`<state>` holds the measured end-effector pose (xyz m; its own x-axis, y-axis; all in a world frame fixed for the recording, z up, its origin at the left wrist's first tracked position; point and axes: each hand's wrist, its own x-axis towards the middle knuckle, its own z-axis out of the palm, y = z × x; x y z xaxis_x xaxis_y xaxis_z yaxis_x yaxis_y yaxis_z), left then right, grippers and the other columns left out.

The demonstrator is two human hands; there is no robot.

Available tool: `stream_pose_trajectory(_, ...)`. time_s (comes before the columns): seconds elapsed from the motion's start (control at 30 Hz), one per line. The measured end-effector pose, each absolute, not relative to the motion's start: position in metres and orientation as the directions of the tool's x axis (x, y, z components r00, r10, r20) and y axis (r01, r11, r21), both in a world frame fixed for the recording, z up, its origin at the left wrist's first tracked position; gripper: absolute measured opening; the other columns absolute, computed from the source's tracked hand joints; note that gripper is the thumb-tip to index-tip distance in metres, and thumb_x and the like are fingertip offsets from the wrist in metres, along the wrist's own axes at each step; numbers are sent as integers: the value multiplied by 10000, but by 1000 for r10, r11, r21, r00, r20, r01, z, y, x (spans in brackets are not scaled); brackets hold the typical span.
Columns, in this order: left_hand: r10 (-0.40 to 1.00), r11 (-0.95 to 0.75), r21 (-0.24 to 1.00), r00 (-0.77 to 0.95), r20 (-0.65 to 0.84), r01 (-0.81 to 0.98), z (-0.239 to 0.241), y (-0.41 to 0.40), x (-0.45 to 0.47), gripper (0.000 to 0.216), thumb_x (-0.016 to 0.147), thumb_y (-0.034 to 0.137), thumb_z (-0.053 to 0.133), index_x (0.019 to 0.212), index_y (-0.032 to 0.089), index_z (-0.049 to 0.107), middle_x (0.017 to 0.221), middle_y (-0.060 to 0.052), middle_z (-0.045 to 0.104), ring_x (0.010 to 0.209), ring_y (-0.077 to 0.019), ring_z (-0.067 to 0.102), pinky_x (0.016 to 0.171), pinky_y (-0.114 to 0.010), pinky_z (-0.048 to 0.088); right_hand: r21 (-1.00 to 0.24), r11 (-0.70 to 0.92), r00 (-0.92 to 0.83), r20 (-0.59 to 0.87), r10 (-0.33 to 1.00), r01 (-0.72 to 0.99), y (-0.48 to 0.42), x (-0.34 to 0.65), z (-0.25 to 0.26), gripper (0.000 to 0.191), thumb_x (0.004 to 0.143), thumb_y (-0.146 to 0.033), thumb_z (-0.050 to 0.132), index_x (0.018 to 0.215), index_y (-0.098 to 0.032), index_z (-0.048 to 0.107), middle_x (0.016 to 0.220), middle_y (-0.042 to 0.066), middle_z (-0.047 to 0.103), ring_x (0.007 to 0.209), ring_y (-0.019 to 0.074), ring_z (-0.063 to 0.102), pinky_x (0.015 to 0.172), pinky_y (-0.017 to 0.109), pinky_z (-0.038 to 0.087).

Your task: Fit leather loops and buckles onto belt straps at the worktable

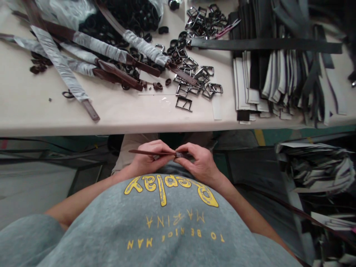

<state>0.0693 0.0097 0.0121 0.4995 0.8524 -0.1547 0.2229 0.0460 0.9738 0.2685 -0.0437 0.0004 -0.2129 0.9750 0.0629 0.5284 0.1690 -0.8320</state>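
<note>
Close to my shirt, just below the table edge, my two hands meet. My left hand (pixel 154 155) is closed in a pinch round a brown leather belt strap (pixel 139 151), whose flat end sticks out to the left. Fingertips of my right hand (pixel 198 161) pinch a small dark metallic piece at the strap's right end, which looks like a buckle (pixel 178 155); the fingers hide most of it. On the table beyond lie loose metal buckles (pixel 184 104) and brown belts (pixel 59 63) partly wrapped in thin white film.
Black belt loops (pixel 122 18) lie heaped at the back, partly in clear plastic. Pink-handled scissors (pixel 228 29) rest by the buckles. Black strips (pixel 250 81) with pale backs are stacked at the right, one strip (pixel 267 45) across them. Below right stands a bin (pixel 289 178) of strips.
</note>
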Motion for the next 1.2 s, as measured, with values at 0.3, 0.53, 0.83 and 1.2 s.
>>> stream_pose_trajectory(0.3,645,663,749,504,-575,6,-9,6,68,403,684,505,815,655,136,654,525,10,592,499,-100,516,507,-213,389,-890,-62,-117,-129,985,452,-51,266,2,217,938,-386,584,1052,-216,654,794,-4,704,667,143,639,623,251,455)
stream_pose_trajectory(0.53,417,902,393,603,-680,-180,-16,3,71,420,656,463,875,692,118,638,586,13,599,478,-54,518,481,-158,406,-909,-52,-92,-99,991,414,-48,269,3,229,957,-410,563,1013,-208,655,722,-21,668,616,127,610,602,236,442)
stream_pose_trajectory(0.83,576,727,686,560,-596,-19,-23,3,76,315,638,381,857,699,139,665,529,16,610,488,-98,533,497,-212,400,-755,103,-123,30,992,647,-47,266,6,298,1016,-368,449,1130,-189,659,741,13,722,586,135,633,571,229,434)
stream_pose_trajectory(1.2,887,264,958,417,-197,-109,-5,12,56,88,724,272,821,759,201,783,719,-20,697,652,-143,617,623,-260,499,-665,295,-358,44,933,686,-49,293,7,311,877,-337,711,1141,-176,678,939,59,761,849,192,692,802,298,497)
